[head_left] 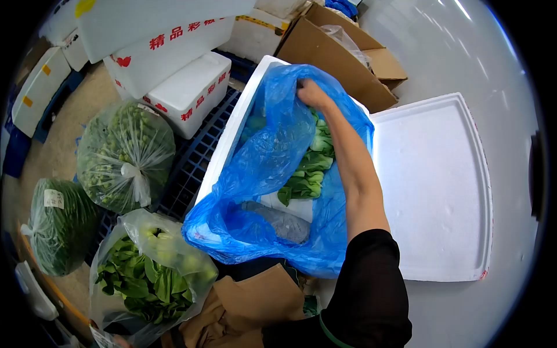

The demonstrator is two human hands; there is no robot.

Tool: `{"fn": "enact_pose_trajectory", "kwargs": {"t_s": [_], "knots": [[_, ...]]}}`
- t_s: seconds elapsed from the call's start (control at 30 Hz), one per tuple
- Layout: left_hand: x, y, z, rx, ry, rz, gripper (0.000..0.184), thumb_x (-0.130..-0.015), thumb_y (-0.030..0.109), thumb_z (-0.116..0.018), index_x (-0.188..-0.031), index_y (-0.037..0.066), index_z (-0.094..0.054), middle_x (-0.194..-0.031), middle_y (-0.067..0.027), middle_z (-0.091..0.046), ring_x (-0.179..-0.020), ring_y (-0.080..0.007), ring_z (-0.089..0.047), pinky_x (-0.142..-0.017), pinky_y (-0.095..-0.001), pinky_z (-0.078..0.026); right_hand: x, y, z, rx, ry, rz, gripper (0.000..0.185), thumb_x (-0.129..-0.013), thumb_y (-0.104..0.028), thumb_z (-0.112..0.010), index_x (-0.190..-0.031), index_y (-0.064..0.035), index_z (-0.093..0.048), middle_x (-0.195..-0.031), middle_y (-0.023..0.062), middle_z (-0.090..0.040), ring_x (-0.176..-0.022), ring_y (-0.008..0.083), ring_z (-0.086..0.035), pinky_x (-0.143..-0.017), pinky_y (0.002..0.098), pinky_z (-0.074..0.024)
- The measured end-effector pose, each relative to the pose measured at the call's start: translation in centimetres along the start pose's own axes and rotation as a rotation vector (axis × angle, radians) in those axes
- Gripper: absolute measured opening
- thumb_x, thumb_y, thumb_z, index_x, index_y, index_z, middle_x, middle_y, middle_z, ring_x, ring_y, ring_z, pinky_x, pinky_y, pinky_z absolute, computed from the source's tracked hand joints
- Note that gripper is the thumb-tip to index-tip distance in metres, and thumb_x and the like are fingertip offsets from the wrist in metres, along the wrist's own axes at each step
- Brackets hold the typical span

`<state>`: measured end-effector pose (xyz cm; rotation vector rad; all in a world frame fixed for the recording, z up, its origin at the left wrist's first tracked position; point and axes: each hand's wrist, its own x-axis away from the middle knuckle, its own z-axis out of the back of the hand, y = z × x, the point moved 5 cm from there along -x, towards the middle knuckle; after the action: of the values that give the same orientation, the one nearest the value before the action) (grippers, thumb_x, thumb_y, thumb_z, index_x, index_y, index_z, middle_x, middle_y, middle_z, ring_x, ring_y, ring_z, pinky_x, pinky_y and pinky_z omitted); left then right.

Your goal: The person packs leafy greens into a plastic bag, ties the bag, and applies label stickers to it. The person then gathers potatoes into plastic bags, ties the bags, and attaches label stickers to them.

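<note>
My right hand reaches to the far end of a white foam box, its fingers curled on the blue plastic liner. Beneath that wrist, leafy bok choy lies inside the liner, partly covered by its folds. A grey wrapped bundle rests near the box's close end. At the lower left stands a clear plastic bag of bok choy, its mouth open. A small bit of my left hand seems to show at the bottom edge beside this bag; its fingers are hidden.
The foam lid lies to the right of the box. Tied bags of green vegetables and long green vegetables sit at left by a blue pallet. Foam boxes are stacked behind, near an open cardboard carton.
</note>
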<state>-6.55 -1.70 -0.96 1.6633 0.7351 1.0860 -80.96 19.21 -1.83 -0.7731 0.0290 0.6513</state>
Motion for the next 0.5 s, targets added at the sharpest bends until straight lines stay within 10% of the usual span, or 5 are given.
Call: {"fn": "enact_pose_trajectory", "kwargs": {"t_s": [0.13,0.23,0.27,0.4,0.5], "knots": [[-0.1,0.0,0.6,0.025,-0.016,0.023,0.042,-0.068,0.021,-0.073,-0.095,0.0,-0.049,-0.061,-0.0029,-0.045,-0.041,-0.0099,-0.036,-0.037,-0.0222,-0.028,6.1,6.8,0.9,0.089,-0.147,-0.536,0.035,-0.075,-0.011,-0.053,-0.107,0.003,-0.06,-0.108,0.0246,-0.061,-0.091,0.0341,-0.062,-0.08,0.039,-0.0489],[1.0,0.0,2.2,0.057,-0.026,0.051,0.045,-0.066,0.021,-0.074,-0.096,0.0,-0.048,-0.061,-0.0029,-0.045,-0.041,-0.0099,-0.037,-0.036,-0.022,-0.028,11.5,16.1,-1.5,0.77,-0.176,-0.113,0.06,-0.074,-0.015,-0.061,-0.131,-0.0074,-0.043,-0.128,0.0237,-0.046,-0.113,0.0373,-0.05,-0.089,0.0464,-0.0446],[1.8,-0.1,3.2,0.085,-0.027,0.07,0.046,-0.065,0.021,-0.074,-0.097,0.0,-0.048,-0.061,-0.0029,-0.045,-0.041,-0.0099,-0.037,-0.036,-0.022,-0.028,12.2,19.8,-2.5,0.9,-0.423,-0.301,0.068,-0.073,-0.017,-0.062,-0.136,-0.01,-0.036,-0.13,0.0219,-0.044,-0.114,0.0366,-0.049,-0.09,0.0475,-0.0443],[4.8,2.2,1.2,0.217,0.029,0.053,0.048,-0.064,0.016,-0.077,-0.098,-0.002,-0.05,-0.061,-0.0051,-0.049,-0.039,-0.0107,-0.04,-0.032,-0.0223,-0.031,15.0,24.7,-2.2,0.989,-0.185,-0.187,0.057,-0.069,-0.022,-0.069,-0.122,-0.0103,-0.052,-0.11,0.0141,-0.06,-0.097,0.033,-0.058,-0.079,0.0442,-0.0474],[3.4,3.8,0.1,0.208,0.057,0.012,0.091,-0.064,0.006,-0.072,-0.142,0.013,-0.024,-0.063,-0.0075,-0.05,-0.038,-0.0115,-0.039,-0.032,-0.0226,-0.031,15.4,20.9,-0.5,0.726,-0.019,0.147,0.072,-0.062,-0.017,-0.076,-0.128,-0.0088,-0.049,-0.124,0.0151,-0.054,-0.111,0.033,-0.053,-0.093,0.0395,-0.0434]]}}
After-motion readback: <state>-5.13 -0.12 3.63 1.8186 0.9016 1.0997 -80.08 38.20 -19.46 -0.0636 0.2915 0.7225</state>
